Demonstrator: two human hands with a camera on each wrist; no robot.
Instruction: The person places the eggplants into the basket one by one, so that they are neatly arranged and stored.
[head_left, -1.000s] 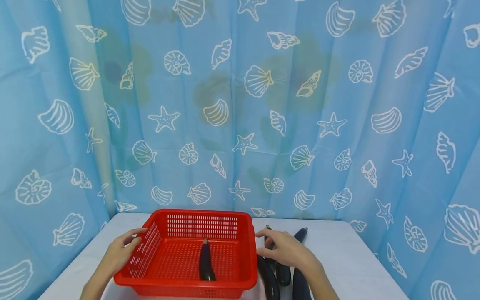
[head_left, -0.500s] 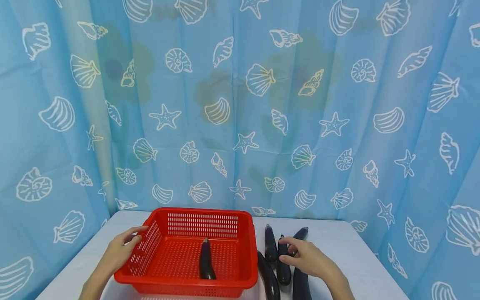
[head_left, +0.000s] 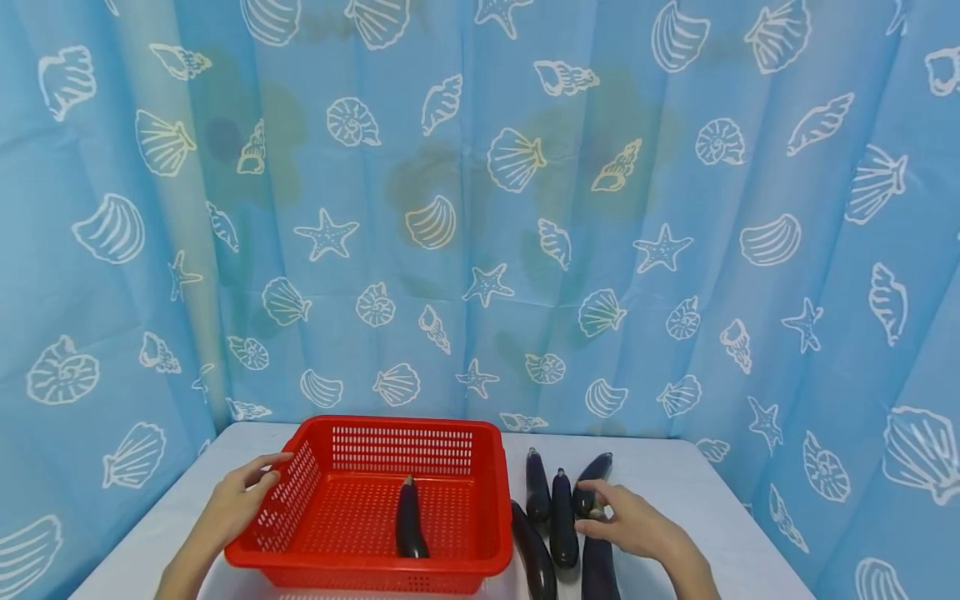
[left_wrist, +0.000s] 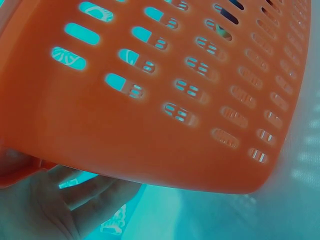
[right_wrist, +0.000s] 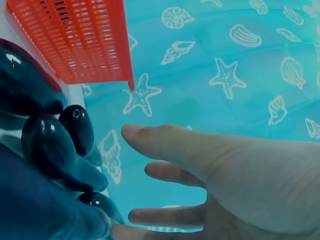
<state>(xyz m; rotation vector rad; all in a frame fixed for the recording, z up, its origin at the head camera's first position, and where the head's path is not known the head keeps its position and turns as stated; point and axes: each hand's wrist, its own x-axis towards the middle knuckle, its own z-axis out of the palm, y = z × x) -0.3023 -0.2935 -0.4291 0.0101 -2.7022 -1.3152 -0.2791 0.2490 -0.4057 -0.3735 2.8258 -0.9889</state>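
My left hand touches the left rim of a red plastic basket, its fingers fairly straight. Those fingers lie partly behind the rim in the left wrist view. One dark purple eggplant lies inside the basket. My right hand hovers over the right side of a group of eggplants, thumb and fingers apart, with nothing held. Nearest to its fingertips are a far eggplant, a middle eggplant and a front eggplant. Whether it touches any of them I cannot tell.
Two more eggplants lie close to the basket's right side, a back one and a long front one. Everything rests on a white-covered table. A blue curtain with white shell prints hangs behind and at both sides.
My right hand has moved right from beside the basket's rim, across the eggplants to the right side of the group. The left hand and the basket have stayed in place.
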